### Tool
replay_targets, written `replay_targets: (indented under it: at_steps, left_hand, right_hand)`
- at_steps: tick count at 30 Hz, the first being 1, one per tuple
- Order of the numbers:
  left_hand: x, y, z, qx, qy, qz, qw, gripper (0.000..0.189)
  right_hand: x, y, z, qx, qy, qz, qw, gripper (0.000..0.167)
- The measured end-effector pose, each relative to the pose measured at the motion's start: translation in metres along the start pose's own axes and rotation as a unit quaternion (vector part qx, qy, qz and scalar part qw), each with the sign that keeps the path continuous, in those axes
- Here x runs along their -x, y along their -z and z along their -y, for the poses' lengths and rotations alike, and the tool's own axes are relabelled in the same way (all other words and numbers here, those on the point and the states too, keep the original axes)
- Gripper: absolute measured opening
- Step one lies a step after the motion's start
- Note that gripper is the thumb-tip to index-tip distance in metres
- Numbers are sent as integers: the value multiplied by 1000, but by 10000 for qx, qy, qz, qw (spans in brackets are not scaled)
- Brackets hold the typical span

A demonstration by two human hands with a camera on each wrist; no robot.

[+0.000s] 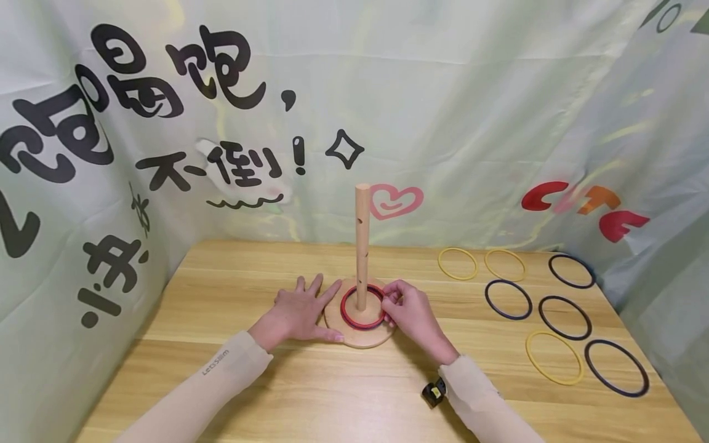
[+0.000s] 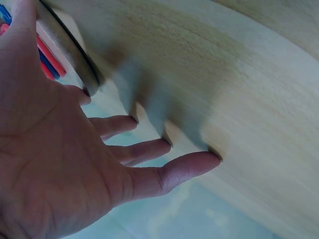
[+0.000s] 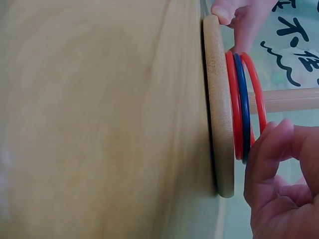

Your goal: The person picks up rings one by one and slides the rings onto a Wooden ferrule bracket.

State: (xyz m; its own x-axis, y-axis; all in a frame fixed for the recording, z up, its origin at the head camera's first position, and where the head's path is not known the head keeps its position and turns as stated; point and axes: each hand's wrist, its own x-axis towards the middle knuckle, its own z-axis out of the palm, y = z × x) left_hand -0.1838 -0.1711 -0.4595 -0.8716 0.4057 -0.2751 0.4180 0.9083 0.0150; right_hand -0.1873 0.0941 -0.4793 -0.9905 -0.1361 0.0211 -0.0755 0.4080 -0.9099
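Observation:
A wooden peg [image 1: 362,246] stands upright on a round wooden base [image 1: 360,342]. My right hand [image 1: 412,312] pinches the right side of a red ring [image 1: 342,309] that encircles the peg low down. In the right wrist view, this top red ring [image 3: 257,84] tilts, its pinched side lifted off the stack. Beneath it lie a blue ring [image 3: 242,99] and another red ring [image 3: 233,109] on the base. My left hand [image 1: 296,312] spreads its straight fingers at the base's left side, with the thumb at the base's front-left edge and the other fingertips towards the tabletop.
Right of the base, yellow rings [image 1: 458,279] and several dark blue rings [image 1: 508,317] lie flat on the wooden table [image 1: 221,369]. A small black object [image 1: 432,394] sits beside the right sleeve. Printed fabric [image 1: 443,123] hangs behind and along both sides.

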Motion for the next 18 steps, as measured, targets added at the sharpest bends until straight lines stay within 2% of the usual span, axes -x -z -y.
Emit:
replay_targets:
  at_steps: [11,18]
  left_hand:
    - [1,3,-2,56,5,57,10000,124]
    - [2,3,-2,87,20,66,9999,124]
  right_hand:
    - [4,6,-6,20,-99,121,9999,18]
    - [12,26,-9,91,-124,-134,9998,19]
